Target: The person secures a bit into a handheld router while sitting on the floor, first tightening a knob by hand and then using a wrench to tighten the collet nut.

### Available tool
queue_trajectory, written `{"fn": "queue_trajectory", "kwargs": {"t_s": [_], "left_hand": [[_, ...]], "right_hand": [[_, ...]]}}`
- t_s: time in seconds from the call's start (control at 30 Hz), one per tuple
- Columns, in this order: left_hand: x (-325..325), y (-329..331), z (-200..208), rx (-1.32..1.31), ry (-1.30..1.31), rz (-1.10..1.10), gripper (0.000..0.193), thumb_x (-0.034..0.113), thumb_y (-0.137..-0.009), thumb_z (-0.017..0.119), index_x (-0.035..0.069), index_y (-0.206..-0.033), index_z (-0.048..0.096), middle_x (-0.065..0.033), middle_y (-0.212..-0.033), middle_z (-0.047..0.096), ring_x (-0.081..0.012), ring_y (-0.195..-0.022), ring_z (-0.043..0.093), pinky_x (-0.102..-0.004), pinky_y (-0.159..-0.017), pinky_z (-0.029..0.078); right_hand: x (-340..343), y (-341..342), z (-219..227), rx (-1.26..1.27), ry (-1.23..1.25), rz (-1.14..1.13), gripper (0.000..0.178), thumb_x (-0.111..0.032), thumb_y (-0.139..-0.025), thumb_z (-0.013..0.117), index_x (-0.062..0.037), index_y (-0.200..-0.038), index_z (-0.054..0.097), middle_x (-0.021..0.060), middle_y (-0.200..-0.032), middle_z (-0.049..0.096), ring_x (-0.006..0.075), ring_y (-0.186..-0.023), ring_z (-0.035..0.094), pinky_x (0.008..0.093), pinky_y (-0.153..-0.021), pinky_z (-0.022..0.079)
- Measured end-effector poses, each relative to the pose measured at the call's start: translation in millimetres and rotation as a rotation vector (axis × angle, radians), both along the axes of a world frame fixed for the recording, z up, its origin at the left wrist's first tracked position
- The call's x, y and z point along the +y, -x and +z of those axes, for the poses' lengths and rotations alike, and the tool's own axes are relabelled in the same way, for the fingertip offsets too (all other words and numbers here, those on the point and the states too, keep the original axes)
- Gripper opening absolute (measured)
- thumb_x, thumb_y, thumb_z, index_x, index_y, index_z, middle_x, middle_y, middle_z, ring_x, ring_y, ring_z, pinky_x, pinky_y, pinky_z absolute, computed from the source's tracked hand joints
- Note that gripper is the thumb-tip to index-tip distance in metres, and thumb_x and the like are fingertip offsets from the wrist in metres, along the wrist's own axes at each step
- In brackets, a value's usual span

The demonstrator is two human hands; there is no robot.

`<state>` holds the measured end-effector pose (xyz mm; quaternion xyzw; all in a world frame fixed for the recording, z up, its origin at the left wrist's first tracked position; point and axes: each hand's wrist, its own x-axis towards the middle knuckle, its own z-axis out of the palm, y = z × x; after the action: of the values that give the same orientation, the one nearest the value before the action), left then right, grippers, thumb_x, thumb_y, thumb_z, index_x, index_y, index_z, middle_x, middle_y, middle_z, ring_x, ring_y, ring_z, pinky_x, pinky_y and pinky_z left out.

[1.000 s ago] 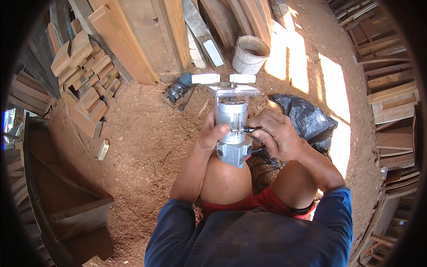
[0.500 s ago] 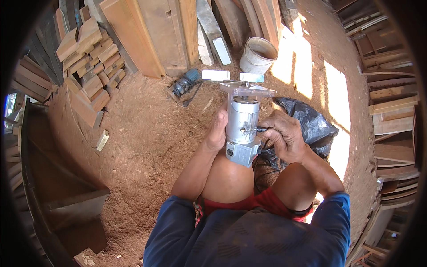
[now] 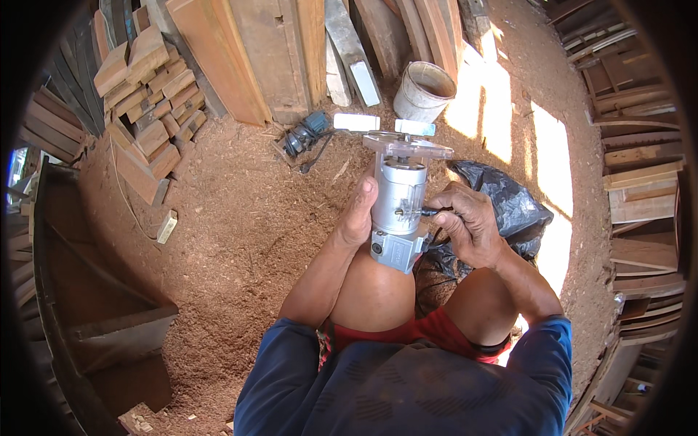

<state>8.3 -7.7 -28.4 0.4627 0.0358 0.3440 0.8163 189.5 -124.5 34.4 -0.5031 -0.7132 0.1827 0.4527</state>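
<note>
A silver trim router [image 3: 402, 196] with a grey end cap [image 3: 396, 251] rests upside down over my left knee. Its clear base plate [image 3: 418, 150] points away from me. Wrapped along the router's left side, my left hand [image 3: 358, 212] steadies it, with the thumb up and the other fingers hidden behind. My right hand [image 3: 469, 221] is closed at the router's right side. Its fingers and thumb pinch a small dark piece [image 3: 430, 211] in line with the clamp bolt [image 3: 402, 213]; I cannot make out exactly what it is. A black cord hangs below that hand.
A black plastic bag [image 3: 505, 203] lies beyond my right hand. Farther off stand a bucket [image 3: 420, 98] and a blue power tool [image 3: 305, 134]. Stacked wood blocks [image 3: 156, 109] sit at the left, near a power strip [image 3: 167, 227]. Sawdust covers the floor.
Almost nothing differs. The whole view has shifted slightly; both hands keep the same hold on the router and the small dark piece.
</note>
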Motion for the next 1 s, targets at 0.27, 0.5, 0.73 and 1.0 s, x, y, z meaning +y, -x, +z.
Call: {"fn": "queue_trajectory", "kwargs": {"t_s": [0.27, 0.5, 0.73, 1.0], "left_hand": [[3, -2, 1, -0.007, -0.016, 0.022, 0.089, 0.068, -0.093, 0.06, -0.003, -0.144, 0.043, -0.0106, -0.119, 0.063, -0.0182, -0.107, 0.063, -0.0344, -0.092, 0.054], [10, -1, -8, 0.092, -0.083, 0.022, 0.094, 0.055, -0.077, 0.084, -0.007, -0.138, 0.048, -0.0189, -0.119, 0.067, -0.0243, -0.104, 0.07, -0.0379, -0.093, 0.058], [10, -1, -4, 0.084, -0.087, 0.016, 0.086, 0.046, -0.079, 0.084, -0.008, -0.136, 0.05, -0.0183, -0.117, 0.068, -0.0245, -0.104, 0.07, -0.038, -0.094, 0.058], [11, -1, -8, 0.077, -0.108, -0.006, 0.088, 0.043, -0.078, 0.084, -0.007, -0.14, 0.046, -0.0191, -0.12, 0.067, -0.0247, -0.107, 0.069, -0.039, -0.095, 0.058]], "right_hand": [[-2, 0, 1, -0.053, 0.024, -0.007, 0.016, -0.01, -0.099, 0.064, 0.0017, -0.108, 0.069, 0.0152, -0.089, 0.068, 0.0315, -0.079, 0.064, 0.0421, -0.073, 0.05], [4, -2, -6, -0.252, -0.213, 0.029, 0.02, -0.001, -0.091, 0.068, 0.0033, -0.111, 0.065, 0.0182, -0.101, 0.068, 0.0372, -0.082, 0.065, 0.0448, -0.074, 0.053], [3, -2, -3, -0.174, -0.185, 0.04, 0.017, -0.003, -0.091, 0.069, 0.0017, -0.107, 0.065, 0.0173, -0.097, 0.067, 0.0344, -0.076, 0.061, 0.045, -0.068, 0.05], [-1, 1, 4, -0.129, -0.098, 0.019, 0.013, -0.006, -0.094, 0.068, 0.0013, -0.104, 0.067, 0.0146, -0.094, 0.067, 0.032, -0.077, 0.061, 0.0433, -0.07, 0.05]]}}
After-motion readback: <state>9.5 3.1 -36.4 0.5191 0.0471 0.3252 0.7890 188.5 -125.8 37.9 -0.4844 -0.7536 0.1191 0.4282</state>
